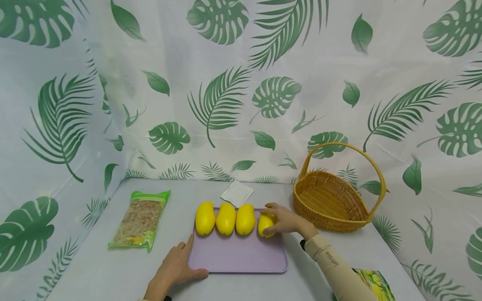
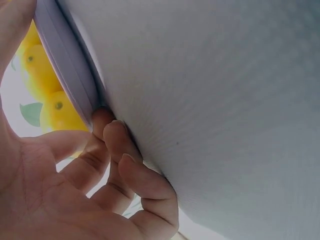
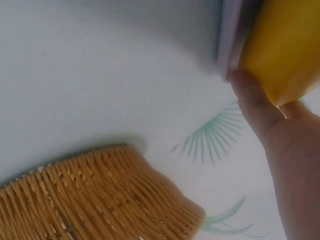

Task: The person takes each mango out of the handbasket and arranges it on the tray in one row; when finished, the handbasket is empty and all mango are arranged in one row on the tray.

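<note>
A lilac tray [image 1: 237, 256] lies on the table with yellow mangoes along its far side. My left hand [image 1: 175, 264] holds the tray's near left corner, thumb along the front edge and fingers against the left side. In the left wrist view, curled fingers [image 2: 117, 132] meet the tray's rim [image 2: 67, 60] low against the tabletop. My right hand [image 1: 284, 219] grips the rightmost mango [image 1: 265, 226] from above, at the tray's far right. Three more mangoes [image 1: 226, 219] lie side by side to its left. The right wrist view has the gripped mango [image 3: 285, 50] next to the tray wall.
Right of the tray stands a wicker basket [image 1: 331, 225] with a tall handle. A white folded cloth [image 1: 237, 193] lies behind the tray. On the left is a green-edged food packet [image 1: 141, 219]; another green and yellow packet [image 1: 376, 284] sits partly behind my right sleeve.
</note>
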Available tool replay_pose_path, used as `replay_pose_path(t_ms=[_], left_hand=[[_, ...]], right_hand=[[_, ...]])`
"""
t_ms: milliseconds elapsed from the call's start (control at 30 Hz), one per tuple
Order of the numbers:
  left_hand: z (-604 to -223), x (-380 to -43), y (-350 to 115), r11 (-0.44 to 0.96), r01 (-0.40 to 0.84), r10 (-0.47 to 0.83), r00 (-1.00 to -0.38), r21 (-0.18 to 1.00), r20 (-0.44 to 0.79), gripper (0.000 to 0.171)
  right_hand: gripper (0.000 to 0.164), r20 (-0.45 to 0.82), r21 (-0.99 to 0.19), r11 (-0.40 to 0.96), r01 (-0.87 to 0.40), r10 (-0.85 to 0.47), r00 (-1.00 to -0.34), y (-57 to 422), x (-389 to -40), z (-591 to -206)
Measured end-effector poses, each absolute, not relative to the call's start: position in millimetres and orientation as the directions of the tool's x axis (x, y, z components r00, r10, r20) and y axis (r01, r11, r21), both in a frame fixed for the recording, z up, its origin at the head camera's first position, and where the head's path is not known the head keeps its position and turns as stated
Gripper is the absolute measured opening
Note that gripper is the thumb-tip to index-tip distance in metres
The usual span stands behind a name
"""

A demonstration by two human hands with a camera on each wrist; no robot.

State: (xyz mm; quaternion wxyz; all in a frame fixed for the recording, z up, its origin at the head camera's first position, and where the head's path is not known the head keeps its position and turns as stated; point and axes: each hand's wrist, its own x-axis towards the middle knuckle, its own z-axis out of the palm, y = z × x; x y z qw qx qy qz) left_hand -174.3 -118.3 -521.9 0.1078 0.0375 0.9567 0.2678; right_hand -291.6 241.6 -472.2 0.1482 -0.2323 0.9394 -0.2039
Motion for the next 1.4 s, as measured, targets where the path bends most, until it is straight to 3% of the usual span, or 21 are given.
replay_pose_path(t_ms=[467, 1000, 1200, 1400], left_hand=[[-519.2, -172.2, -118.7, 0.854, 0.013, 0.129, -0.974, 0.519, -0.188, 0.124], [-518.7, -171.9, -118.7, 0.858, 0.033, 0.148, -0.972, 0.512, -0.184, 0.124], [-520.2, -172.5, -119.3, 0.859, 0.02, 0.137, -0.972, 0.512, -0.192, 0.124], [-521.5, -172.1, -120.0, 0.86, -0.002, 0.129, -0.967, 0.51, -0.221, 0.125]], right_hand=[[0.074, -0.176, -0.442, 0.786, -0.431, -0.548, -0.818, 239.6, -296.3, -477.3], [0.078, -0.193, -0.457, 0.792, -0.406, -0.534, -0.823, 235.8, -295.6, -473.4], [0.089, -0.181, -0.479, 0.795, -0.373, -0.505, -0.844, 240.2, -293.4, -471.4], [0.087, -0.148, -0.475, 0.81, -0.344, -0.459, -0.876, 247.8, -282.3, -467.3]])
